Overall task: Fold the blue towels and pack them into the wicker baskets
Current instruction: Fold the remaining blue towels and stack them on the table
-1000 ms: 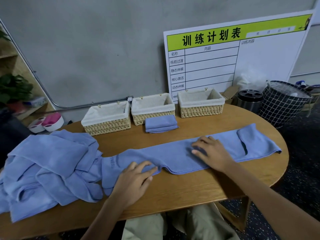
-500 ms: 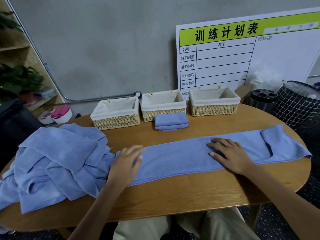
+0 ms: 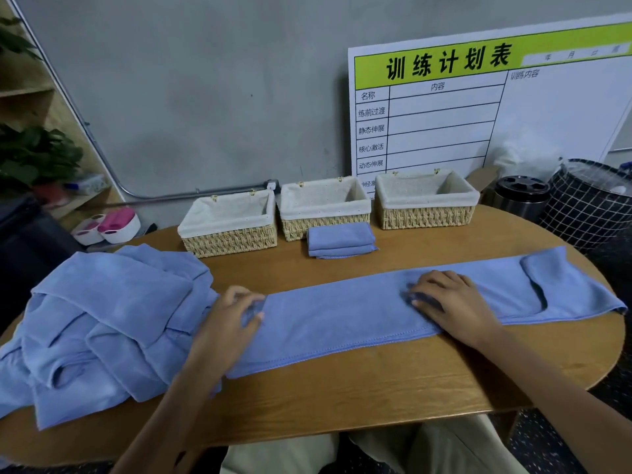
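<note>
Towel strip [image 3: 342, 316] spans table [image 3: 376, 381], right end overhanging its edge.

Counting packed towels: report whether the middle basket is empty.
Empty as far as visible: middle basket shows only bare liner; the folded towel lies outside, in front.

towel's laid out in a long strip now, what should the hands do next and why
Probably flatten the right end first. The long towel lies in a strip across the table, but its right end is flipped over on itself. The right hand rests flat on the strip's middle and could slide out to undo that flap while the left hand steadies the other end. Then fold end to end.
</note>
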Demonstrator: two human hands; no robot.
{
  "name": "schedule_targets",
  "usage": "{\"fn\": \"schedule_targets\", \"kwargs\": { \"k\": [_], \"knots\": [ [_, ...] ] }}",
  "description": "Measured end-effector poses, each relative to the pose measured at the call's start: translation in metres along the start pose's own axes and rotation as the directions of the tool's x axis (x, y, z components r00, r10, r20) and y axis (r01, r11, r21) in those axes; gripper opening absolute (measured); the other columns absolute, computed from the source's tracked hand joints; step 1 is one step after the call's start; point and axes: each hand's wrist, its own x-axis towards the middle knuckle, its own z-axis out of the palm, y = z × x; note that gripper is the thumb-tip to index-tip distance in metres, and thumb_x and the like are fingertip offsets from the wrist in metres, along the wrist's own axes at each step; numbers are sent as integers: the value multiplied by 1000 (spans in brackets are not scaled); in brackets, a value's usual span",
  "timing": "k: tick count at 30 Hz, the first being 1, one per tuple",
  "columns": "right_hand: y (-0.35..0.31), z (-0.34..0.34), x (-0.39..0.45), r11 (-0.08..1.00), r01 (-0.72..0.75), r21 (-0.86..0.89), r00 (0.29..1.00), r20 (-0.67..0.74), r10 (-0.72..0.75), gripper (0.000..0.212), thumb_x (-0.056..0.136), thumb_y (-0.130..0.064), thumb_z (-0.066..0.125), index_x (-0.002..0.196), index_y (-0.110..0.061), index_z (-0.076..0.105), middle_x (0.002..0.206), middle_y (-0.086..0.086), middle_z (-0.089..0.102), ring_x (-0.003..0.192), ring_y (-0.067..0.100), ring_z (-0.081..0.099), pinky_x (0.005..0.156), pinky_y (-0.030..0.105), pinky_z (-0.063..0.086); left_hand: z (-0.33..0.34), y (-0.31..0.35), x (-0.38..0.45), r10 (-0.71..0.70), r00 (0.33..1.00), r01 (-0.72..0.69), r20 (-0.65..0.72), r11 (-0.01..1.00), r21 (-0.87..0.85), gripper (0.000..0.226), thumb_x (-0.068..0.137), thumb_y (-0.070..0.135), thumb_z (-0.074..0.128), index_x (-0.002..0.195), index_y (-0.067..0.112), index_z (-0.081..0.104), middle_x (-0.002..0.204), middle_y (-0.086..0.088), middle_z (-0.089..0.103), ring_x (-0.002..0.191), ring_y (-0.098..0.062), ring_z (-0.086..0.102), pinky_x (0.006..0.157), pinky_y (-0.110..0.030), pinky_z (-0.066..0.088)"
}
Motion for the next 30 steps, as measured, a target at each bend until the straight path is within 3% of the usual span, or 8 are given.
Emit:
{"fn": "schedule_targets", "kwargs": {
  "k": [3, 7, 11, 18, 24, 30],
  "knots": [
    [-53, 10, 16, 972, 158, 174, 987, -9, -159, 28, 94, -49, 52, 101, -30, 71, 100, -10, 63, 87, 21, 58, 74, 36, 44, -17, -25, 1, -64, 996, 61, 67, 997, 42, 26, 97, 24, 64, 123, 20, 65, 95, 9, 53, 84, -10, 55, 74, -32, 48],
    [-135, 34, 33, 915, 275, 296, 940, 118, -321, 29, 91, -56, 53, 105, -35, 69, 100, -11, 59, 94, 14, 52, 78, 28, 33, -14, -37, -1, -62, 991, 52, 118, 995, 86, 35, 94, 26, 68, 128, 16, 63, 88, 6, 53, 79, -12, 55, 69, -27, 40],
    [-179, 49, 45, 887, 332, 321, 891, 201, -406, 28, 91, -49, 61, 106, -28, 71, 101, -4, 59, 101, 18, 49, 84, 33, 33, -15, -35, 0, -64, 991, 52, 114, 994, 99, 38, 94, 30, 69, 129, 17, 62, 85, 5, 54, 79, -14, 57, 65, -27, 37],
    [-190, 53, 49, 858, 416, 301, 871, 138, -471, 24, 88, -50, 64, 101, -30, 68, 97, -7, 58, 93, 13, 47, 79, 27, 24, -17, -34, 1, -74, 992, 71, 104, 997, 31, 39, 93, 28, 70, 129, 21, 60, 78, 9, 57, 72, -7, 58, 59, -23, 38],
    [-193, 58, 48, 820, 505, 271, 835, 87, -543, 7, 95, -32, 60, 96, -27, 65, 94, -6, 57, 89, 14, 50, 79, 29, 29, -20, -31, 1, -94, 995, 94, -9, 993, -67, 33, 87, 23, 77, 119, 21, 68, 73, 5, 58, 68, -8, 57, 61, -20, 40],
    [-198, 60, 47, 817, 546, 184, 821, 78, -566, 7, 98, -26, 54, 93, -21, 57, 95, -5, 55, 87, 14, 47, 79, 28, 31, -22, -25, -2, -137, 990, 136, -18, 987, -84, 30, 82, 22, 83, 109, 18, 72, 65, 7, 61, 66, -5, 59, 68, -25, 50]
  ]
}}
